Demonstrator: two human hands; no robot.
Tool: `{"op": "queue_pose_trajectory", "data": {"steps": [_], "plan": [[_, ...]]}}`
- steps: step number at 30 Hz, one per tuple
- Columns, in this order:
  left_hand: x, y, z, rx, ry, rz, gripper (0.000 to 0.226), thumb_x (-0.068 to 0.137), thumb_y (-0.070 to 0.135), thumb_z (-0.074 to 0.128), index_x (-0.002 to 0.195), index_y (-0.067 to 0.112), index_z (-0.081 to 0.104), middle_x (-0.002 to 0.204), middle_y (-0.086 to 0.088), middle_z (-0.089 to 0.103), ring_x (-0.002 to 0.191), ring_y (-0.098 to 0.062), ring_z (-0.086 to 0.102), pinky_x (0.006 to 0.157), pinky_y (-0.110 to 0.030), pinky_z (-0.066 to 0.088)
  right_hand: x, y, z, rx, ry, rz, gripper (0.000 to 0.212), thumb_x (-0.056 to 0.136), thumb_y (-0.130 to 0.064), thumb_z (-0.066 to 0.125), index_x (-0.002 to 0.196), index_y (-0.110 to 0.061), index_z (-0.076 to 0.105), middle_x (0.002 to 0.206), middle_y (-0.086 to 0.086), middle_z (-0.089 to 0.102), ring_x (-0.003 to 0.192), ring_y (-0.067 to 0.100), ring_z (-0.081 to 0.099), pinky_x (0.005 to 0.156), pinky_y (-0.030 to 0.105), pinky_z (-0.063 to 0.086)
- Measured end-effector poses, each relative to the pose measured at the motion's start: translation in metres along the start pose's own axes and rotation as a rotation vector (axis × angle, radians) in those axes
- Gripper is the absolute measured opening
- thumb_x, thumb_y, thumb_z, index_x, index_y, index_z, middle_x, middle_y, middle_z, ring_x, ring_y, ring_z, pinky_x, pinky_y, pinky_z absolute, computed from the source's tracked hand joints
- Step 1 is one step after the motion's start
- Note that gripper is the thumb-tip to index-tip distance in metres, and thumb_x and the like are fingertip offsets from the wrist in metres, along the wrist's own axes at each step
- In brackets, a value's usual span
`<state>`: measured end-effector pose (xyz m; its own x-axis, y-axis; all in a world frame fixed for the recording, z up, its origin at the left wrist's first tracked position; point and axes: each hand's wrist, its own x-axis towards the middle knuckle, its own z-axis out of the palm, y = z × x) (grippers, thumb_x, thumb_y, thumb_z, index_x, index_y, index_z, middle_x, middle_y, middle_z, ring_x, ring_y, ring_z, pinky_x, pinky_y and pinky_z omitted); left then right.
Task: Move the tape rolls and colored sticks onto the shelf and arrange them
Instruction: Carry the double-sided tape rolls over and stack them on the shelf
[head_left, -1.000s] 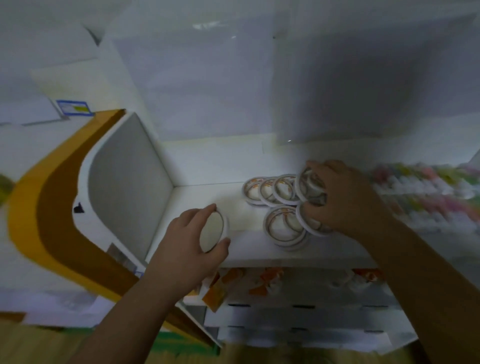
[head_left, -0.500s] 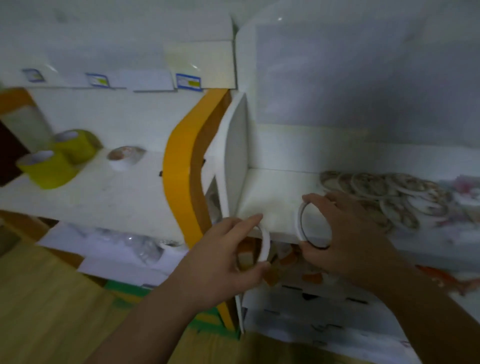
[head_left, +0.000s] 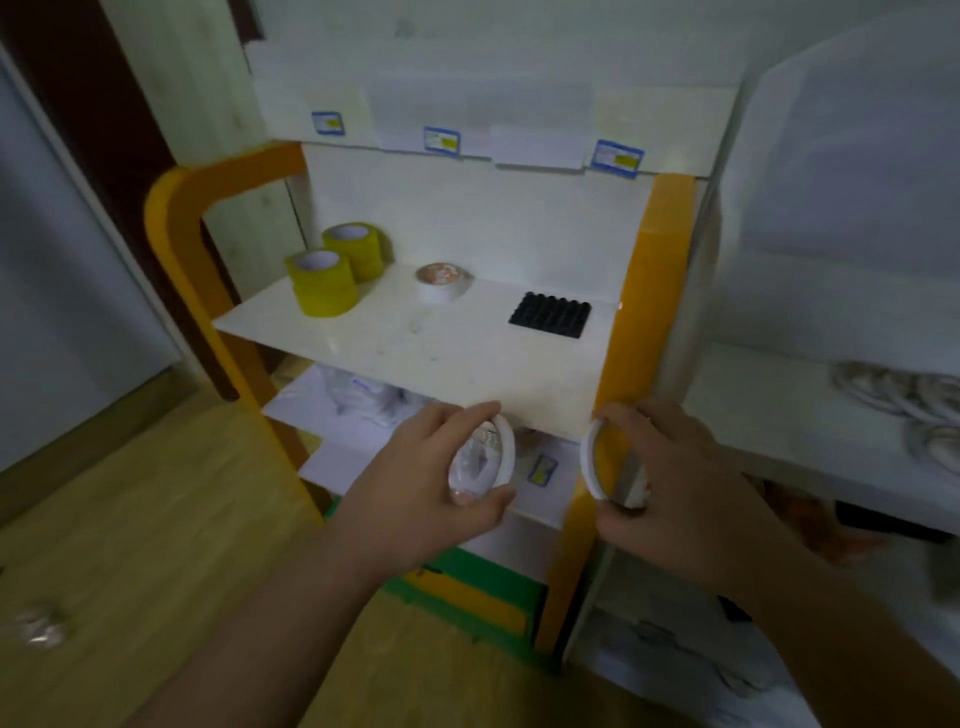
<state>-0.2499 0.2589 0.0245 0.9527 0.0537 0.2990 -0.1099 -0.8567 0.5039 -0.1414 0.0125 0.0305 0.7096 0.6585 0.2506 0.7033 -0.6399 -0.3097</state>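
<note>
Yellow tape rolls: 2
White tape rolls: 3
Black tray: 1
Blue labels: 3
Hands: 2

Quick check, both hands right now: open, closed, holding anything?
Left hand: closed on a white tape roll.
Right hand: closed on another thin white tape roll.

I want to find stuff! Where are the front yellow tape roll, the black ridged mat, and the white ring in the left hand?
Front yellow tape roll (head_left: 323, 285), head view, outer side.
Black ridged mat (head_left: 549, 315), head view, middle.
White ring (head_left: 505, 451), head view, rim.
</note>
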Motion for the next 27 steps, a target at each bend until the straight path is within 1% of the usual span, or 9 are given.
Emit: {"op": "queue_pose_trajectory", "data": {"steps": [2,5,7,12,16,18,21,24,27], "plan": [[-0.010,-0.016,-0.014,0.020,0.036,-0.040,0.076,0.085,0.059,0.063,0.150,0.040,0.029,0.132,0.018,0.040,0.113,0.004,0.037,0.087,-0.001,0.029,0.006,-0.024,0.008,0.051,-0.031,-0.005,0.078,0.075,-0.037,0.072,0.145,-0.034,0.036,0.131,-0.008,0.036,0.120,0.018,0.040,0.093,0.031,0.040],[-0.016,-0.035,-0.028,-0.013,0.089,-0.097,0.082,0.083,0.058,0.065,0.151,0.042,0.022,0.130,0.021,0.038,0.117,0.005,0.034,0.093,-0.011,0.029,0.014,-0.050,0.020,0.096,-0.066,-0.027,0.078,0.073,-0.037,0.070,0.142,-0.038,0.034,0.125,-0.012,0.033,0.116,0.016,0.041,0.092,0.033,0.045],[-0.017,-0.045,-0.034,-0.003,0.111,-0.132,0.083,0.083,0.057,0.065,0.152,0.040,0.022,0.135,0.016,0.039,0.122,0.002,0.035,0.097,-0.018,0.030,0.021,-0.059,0.028,0.091,-0.090,-0.039,0.078,0.074,-0.040,0.069,0.143,-0.039,0.032,0.124,-0.013,0.032,0.114,0.015,0.040,0.090,0.033,0.047],[-0.014,-0.075,-0.041,0.054,0.188,-0.254,0.085,0.078,0.069,0.053,0.151,0.033,0.030,0.145,0.007,0.042,0.133,-0.013,0.037,0.103,-0.027,0.033,0.050,-0.069,0.042,0.091,-0.062,-0.067,0.078,0.066,-0.057,0.056,0.138,-0.044,0.031,0.122,-0.014,0.032,0.113,0.015,0.041,0.087,0.032,0.050],[-0.002,-0.096,-0.043,0.085,0.200,-0.287,0.085,0.077,0.069,0.052,0.151,0.033,0.031,0.143,0.005,0.043,0.129,-0.016,0.039,0.099,-0.029,0.035,0.081,-0.068,0.054,0.117,-0.034,-0.059,0.085,0.062,-0.070,0.051,0.139,-0.042,0.032,0.125,-0.012,0.035,0.114,0.013,0.040,0.087,0.028,0.049],[0.008,-0.105,-0.046,0.111,0.214,-0.285,0.084,0.078,0.065,0.058,0.150,0.032,0.032,0.142,0.004,0.044,0.127,-0.017,0.040,0.097,-0.031,0.038,0.099,-0.068,0.061,0.151,-0.014,-0.047,0.083,0.064,-0.066,0.059,0.140,-0.042,0.032,0.127,-0.012,0.036,0.117,0.014,0.041,0.087,0.030,0.050],[0.025,-0.119,-0.056,0.148,0.217,-0.280,0.082,0.080,0.061,0.064,0.151,0.033,0.032,0.140,0.006,0.044,0.126,-0.014,0.039,0.096,-0.027,0.037,0.131,-0.072,0.074,0.202,0.009,-0.045,0.080,0.074,-0.048,0.073,0.142,-0.043,0.031,0.131,-0.013,0.035,0.122,0.013,0.038,0.090,0.028,0.047],[0.047,-0.141,-0.070,0.160,0.201,-0.287,0.081,0.079,0.066,0.061,0.149,0.034,0.034,0.136,0.010,0.047,0.120,-0.006,0.042,0.094,-0.023,0.038,0.167,-0.073,0.080,0.199,0.039,-0.048,0.077,0.077,-0.046,0.074,0.142,-0.042,0.032,0.133,-0.013,0.034,0.125,0.013,0.036,0.090,0.025,0.039],[0.069,-0.165,-0.084,0.203,0.203,-0.292,0.080,0.079,0.068,0.060,0.148,0.035,0.035,0.136,0.011,0.047,0.120,-0.007,0.043,0.094,-0.023,0.039,0.206,-0.065,0.083,0.227,0.054,-0.022,0.077,0.077,-0.046,0.074,0.142,-0.042,0.033,0.135,-0.012,0.033,0.128,0.016,0.035,0.090,0.029,0.039]]}}
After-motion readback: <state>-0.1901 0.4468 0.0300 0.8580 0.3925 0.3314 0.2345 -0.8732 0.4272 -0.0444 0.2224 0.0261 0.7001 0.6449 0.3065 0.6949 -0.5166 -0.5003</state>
